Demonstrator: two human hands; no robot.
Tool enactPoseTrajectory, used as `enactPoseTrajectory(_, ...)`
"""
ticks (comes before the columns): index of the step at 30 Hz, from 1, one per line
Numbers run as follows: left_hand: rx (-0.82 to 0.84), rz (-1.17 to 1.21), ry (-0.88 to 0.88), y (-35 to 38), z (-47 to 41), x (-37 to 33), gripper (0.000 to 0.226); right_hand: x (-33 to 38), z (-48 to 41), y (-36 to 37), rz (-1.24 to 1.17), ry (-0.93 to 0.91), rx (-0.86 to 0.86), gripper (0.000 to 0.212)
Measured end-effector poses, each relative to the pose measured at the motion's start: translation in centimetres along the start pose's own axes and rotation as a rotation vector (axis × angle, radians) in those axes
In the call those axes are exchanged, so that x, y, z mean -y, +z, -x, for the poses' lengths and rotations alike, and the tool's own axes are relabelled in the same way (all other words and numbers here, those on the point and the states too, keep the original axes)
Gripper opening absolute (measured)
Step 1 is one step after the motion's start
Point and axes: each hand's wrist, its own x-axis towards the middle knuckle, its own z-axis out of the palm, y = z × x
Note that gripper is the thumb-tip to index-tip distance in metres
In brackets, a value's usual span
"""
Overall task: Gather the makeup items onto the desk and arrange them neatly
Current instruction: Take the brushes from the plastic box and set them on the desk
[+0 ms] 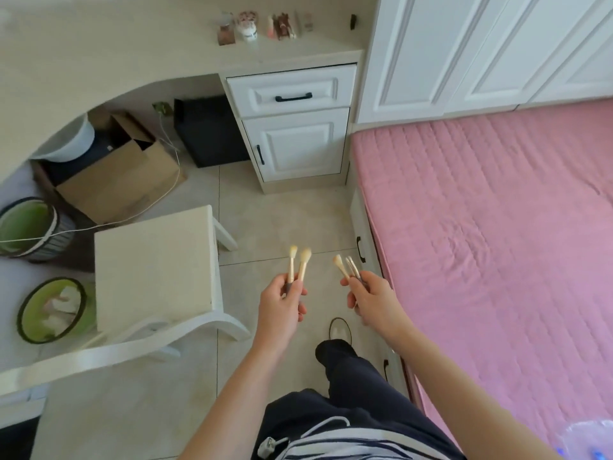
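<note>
Soft, bright daylight is filling the room, bleaching the table [83, 51] far ahead and left of the left grip [282, 305]. Shadows are falling faint. The wide lens is bowing lines toward the edges, and the jars [247, 28] well ahead of that grip are looking blurred.

Beige tiled floor [285, 214] bearing a white square-topped stool with curved legs [152, 263]; beyond it stands an open brown cardboard box [122, 184], with a black rectangular box [207, 131] to its right and a white round tub [71, 141] to its upper left. At left, two round bins with green liners: the farther one dark and ribbed [30, 227], the nearer one black-rimmed and holding pale scraps [53, 310]. At right, a pink quilted bed cover [497, 227] meets white panelled wardrobe doors [464, 51], with a white bed base carrying black handles [361, 250] along its floor-side edge.
</note>
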Motion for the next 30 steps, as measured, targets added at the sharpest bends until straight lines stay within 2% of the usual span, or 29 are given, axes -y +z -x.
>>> enactPoseTrajectory(9, -0.089, 0.088, -0.031, 2.9, -7.5, -5.9, 0.012, 6.5, -10.2, -3.8, 0.093, -0.047, 0.047, 0.021)
enactPoseTrajectory(19, -0.112, 0.100, -0.031, 0.8, -18.1, -11.3, 0.013, 12.8, -19.6, -1.7, 0.123, -0.031, 0.147, 0.022)
enactPoseTrajectory(30, -0.054, 0.039, 0.046, -5.4, -34.4, -20.4, 0.010, 23.6, -32.3, 3.0, 0.060, -0.050, 0.031, 0.016)
